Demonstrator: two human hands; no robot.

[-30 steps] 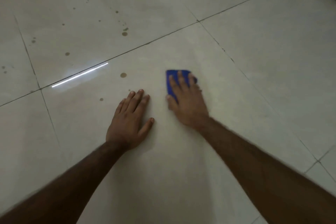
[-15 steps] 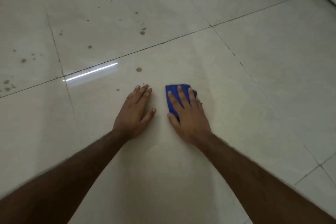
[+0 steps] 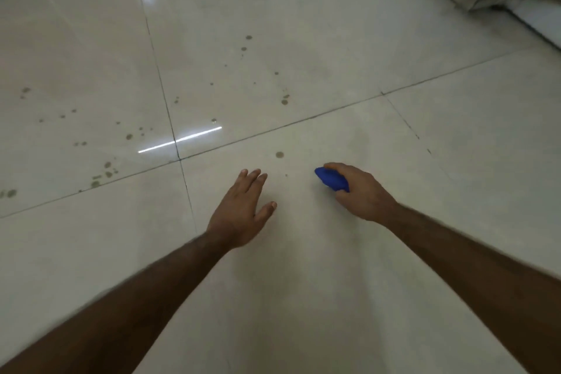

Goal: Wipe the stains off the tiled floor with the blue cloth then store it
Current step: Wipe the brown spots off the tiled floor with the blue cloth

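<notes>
Right hand (image 3: 362,194) curled round the bunched blue cloth (image 3: 331,180), gripping it. Left hand (image 3: 241,209) flat, fingers straight, holding nothing. Brown stains (image 3: 279,154) scattered across the tiled floor (image 3: 455,146) beyond.

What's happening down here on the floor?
A person is leaning over a pale tiled floor, cleaning it. The right hand grips a bunched blue cloth, while the left hand is spread flat, fingers straight, low over the tile. Plenty of brown stains remain, mostly on the tiles farther out and to the left, with one spot just ahead of the hands. So the wiping isn't finished.
</notes>
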